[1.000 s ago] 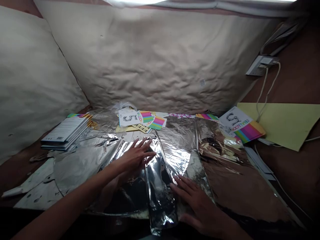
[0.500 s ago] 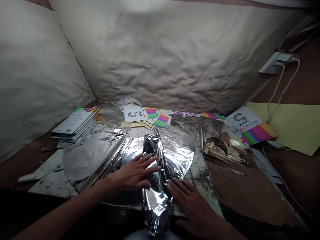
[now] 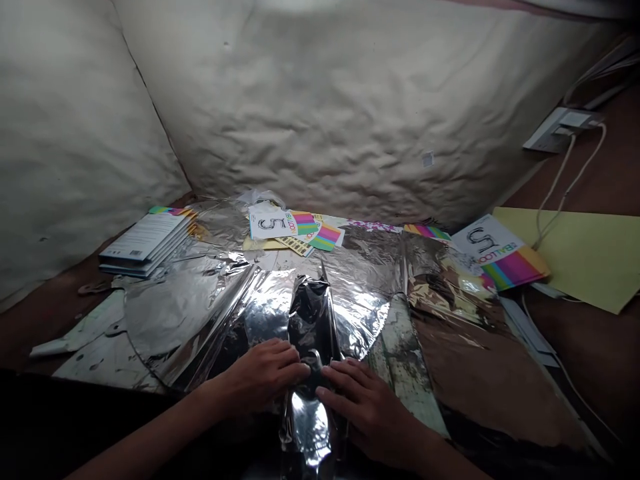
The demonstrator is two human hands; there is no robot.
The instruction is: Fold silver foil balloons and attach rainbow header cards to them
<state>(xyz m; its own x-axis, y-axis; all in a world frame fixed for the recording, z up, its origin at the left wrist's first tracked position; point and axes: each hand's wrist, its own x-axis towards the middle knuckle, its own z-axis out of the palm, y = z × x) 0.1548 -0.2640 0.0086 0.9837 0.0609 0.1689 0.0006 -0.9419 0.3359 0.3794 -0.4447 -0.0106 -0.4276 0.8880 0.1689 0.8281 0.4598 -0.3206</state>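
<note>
On my feed, the left hand (image 3: 270,370) has gone from lying flat with fingers spread to being curled, its thumb resting on the long, narrow strip of shiny silver foil (image 3: 313,340). The right hand (image 3: 367,400) has come in from the strip's right edge, and its half-bent fingers now lie over the foil, just short of the left thumb. I can't tell whether either hand is pinching foil or only pressing. The strip runs lengthwise between them, its far end on the foil-covered worktop (image 3: 400,353), its near end reaching toward the wearer. I judge that the work has passed from flattening to closer handling.

For writing, I can read "5" and part of "BALLOON" on the white card with rainbow stripes (image 3: 273,223) behind the strip; the larger striped white card (image 3: 493,248) at the right repeats both. The stack of white printed cards (image 3: 143,237) at the left carries a barcode and fine print too small for me to read.
</note>
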